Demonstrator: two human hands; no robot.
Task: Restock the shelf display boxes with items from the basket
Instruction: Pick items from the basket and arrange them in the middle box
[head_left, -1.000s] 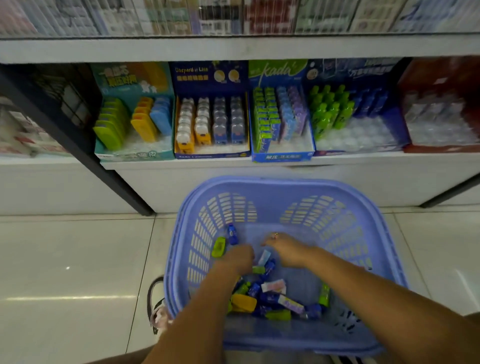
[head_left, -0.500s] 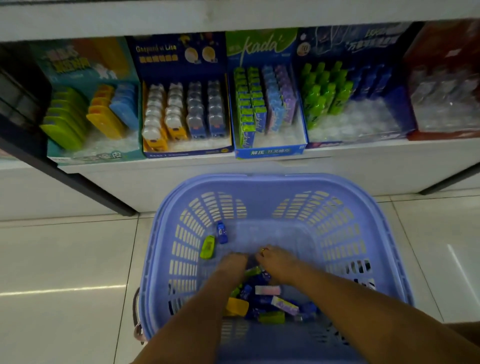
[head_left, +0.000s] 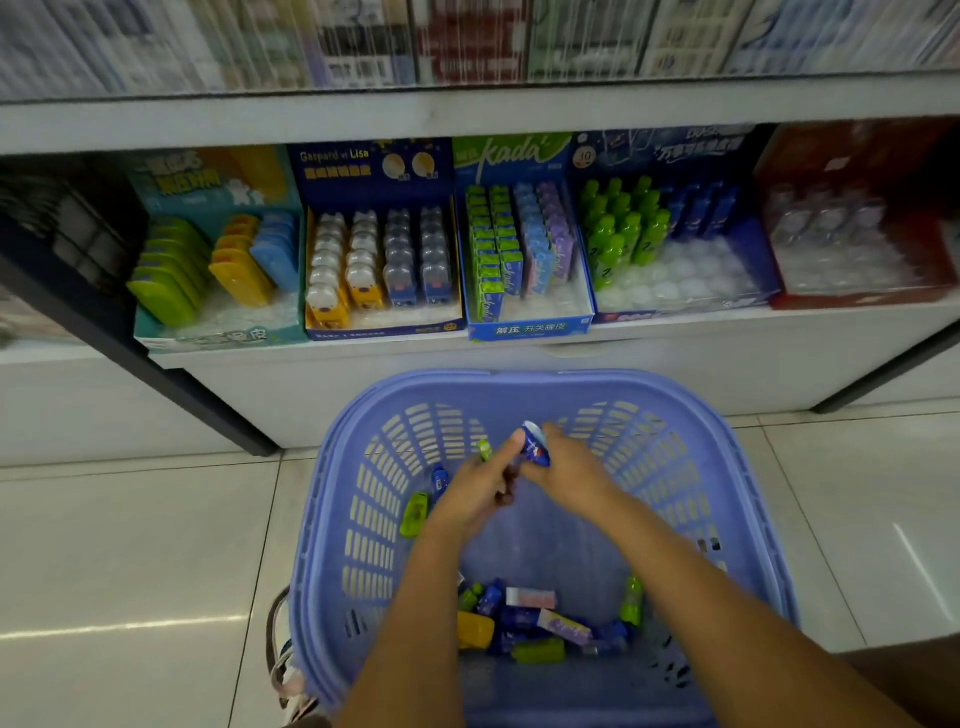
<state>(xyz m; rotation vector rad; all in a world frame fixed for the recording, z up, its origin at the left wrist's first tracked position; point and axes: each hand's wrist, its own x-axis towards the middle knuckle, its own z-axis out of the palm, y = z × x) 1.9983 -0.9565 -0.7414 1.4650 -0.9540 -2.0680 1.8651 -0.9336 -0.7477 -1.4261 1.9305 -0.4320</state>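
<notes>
The basket (head_left: 748, 467) was set on the floor (head_left: 130, 545), close to the foot of the shelf (head_left: 467, 358). A loose heap of items was gathered along its near edge: a yellow case (head_left: 474, 630), a green case (head_left: 540, 650), a pink eraser (head_left: 531, 597), a purple pack (head_left: 563, 626) and, toward the right wall, a green bottle (head_left: 631, 600). Two strays (one green (head_left: 414, 514), one blue (head_left: 439, 480)) were lodged against the left wall.

Both forearms were stretched in over the near edge, and the hands were held together above the far half of the basket. A blue tube (head_left: 535, 444) with a white end was pinched in the fingers of the right hand (head_left: 569, 470). The left hand (head_left: 475, 488) was placed just beside it, one fingertip (head_left: 514, 440) touching the tube. A small green bit (head_left: 484, 449) was seen at its knuckles, and whether anything was grasped there could not be told.

Five display boxes were lined up along the shelf's front edge. A teal box (head_left: 218, 332) at the left held green, yellow and blue cases. A navy box (head_left: 384, 328) held rows of capped pieces. A kada box (head_left: 530, 328) held green, blue and purple packs. A dark box (head_left: 675, 306) held green bottles and blue tubes at its back, with clear sockets at its front. A red box (head_left: 857, 296) at the right was too blurred to read.
</notes>
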